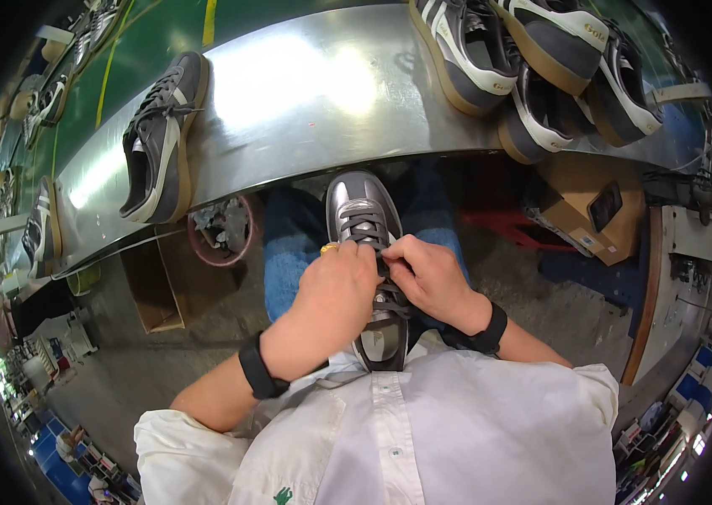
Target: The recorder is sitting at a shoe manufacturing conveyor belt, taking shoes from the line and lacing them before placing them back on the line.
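A dark metallic grey sneaker (362, 192) rests between my knees, toe pointing away from me and heel against my shirt. Dark laces (364, 220) cross its upper. My left hand (337, 282) is closed over the laces from the left, its fingertips partly hidden behind the knuckles. From the right, my right hand (430, 273) pinches at the same lacing with thumb and forefinger. The two hands nearly meet above the tongue. What lace end each one grips is hard to make out. Both wrists wear black bands.
A metal bench (289, 160) curves ahead, with a green conveyor belt behind it. One grey sneaker (158, 143) lies on its left part; several more pile up at right. Below are a bin of scraps (223, 231), an open cardboard box (158, 282) and a carton holding a phone-like object (589, 206).
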### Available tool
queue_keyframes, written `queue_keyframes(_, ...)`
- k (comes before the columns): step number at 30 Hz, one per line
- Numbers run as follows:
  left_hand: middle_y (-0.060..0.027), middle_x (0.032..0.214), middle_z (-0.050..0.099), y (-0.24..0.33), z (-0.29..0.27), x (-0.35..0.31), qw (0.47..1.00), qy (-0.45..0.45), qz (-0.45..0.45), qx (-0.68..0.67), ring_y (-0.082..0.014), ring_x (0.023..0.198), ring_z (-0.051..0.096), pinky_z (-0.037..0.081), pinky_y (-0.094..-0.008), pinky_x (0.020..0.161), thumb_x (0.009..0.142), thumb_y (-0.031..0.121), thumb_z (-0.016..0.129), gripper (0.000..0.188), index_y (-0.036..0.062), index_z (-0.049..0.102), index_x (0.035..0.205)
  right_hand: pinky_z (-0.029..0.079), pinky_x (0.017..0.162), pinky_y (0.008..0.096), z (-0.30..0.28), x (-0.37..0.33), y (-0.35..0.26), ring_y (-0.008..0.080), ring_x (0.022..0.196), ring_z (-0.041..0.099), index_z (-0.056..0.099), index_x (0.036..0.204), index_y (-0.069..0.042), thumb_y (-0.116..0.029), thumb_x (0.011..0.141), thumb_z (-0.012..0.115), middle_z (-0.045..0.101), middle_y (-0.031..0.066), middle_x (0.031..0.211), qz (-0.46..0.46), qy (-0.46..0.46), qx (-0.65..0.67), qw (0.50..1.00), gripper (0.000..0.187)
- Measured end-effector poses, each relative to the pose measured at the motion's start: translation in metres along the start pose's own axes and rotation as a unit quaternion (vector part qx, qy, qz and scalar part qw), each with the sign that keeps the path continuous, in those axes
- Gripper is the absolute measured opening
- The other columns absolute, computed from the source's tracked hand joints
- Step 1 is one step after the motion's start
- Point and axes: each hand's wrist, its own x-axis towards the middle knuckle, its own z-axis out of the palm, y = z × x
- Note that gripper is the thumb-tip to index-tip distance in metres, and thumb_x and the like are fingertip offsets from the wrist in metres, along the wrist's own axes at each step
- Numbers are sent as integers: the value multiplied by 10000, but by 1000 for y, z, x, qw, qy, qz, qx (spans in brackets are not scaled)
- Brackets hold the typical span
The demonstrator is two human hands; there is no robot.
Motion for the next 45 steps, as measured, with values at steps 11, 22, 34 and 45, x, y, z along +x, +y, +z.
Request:
queue_keyframes(11, -108, 810, 503, -11, -2, -21, 987, 60, 128, 70, -241, 778, 558, 512, -294, 586, 723, 79, 589, 154, 32, 490, 832, 469, 582, 320, 1, -18, -15, 214, 659, 594, 544, 1007, -24, 4, 793, 626, 590, 98, 788, 66, 39, -1, 997, 231)
queue_keyframes(22, -127, 878, 545, -18, 33, -39, 955, 152, -47, -250, -248, 731, 577, 492, -306, 619, 874, 28, 587, 118, -1, 506, 955, 455, 627, 214, -20, 17, 8, 67, 704, 536, 544, 954, -55, -8, 770, 678, 553, -27, 785, 319, -191, 423, 826, 233)
queue_keyframes(34, -84, 839, 548, 5, 7, -34, 976, 153, 47, -150, -279, 756, 564, 476, -354, 604, 759, 105, 695, 230, 41, 548, 924, 493, 674, 245, -18, -29, -6, 89, 745, 568, 557, 959, -36, -52, 829, 659, 564, 9, 891, 260, -31, 331, 906, 167)
queue_keyframes(45, -149, 813, 530, -8, -12, -35, 984, 29, 32, -172, -360, 741, 521, 422, -438, 648, 768, 7, 615, 141, 16, 487, 826, 506, 656, 257, -30, -24, -4, 77, 718, 564, 533, 996, -35, -22, 825, 636, 551, 15, 833, 239, -132, 295, 916, 200)
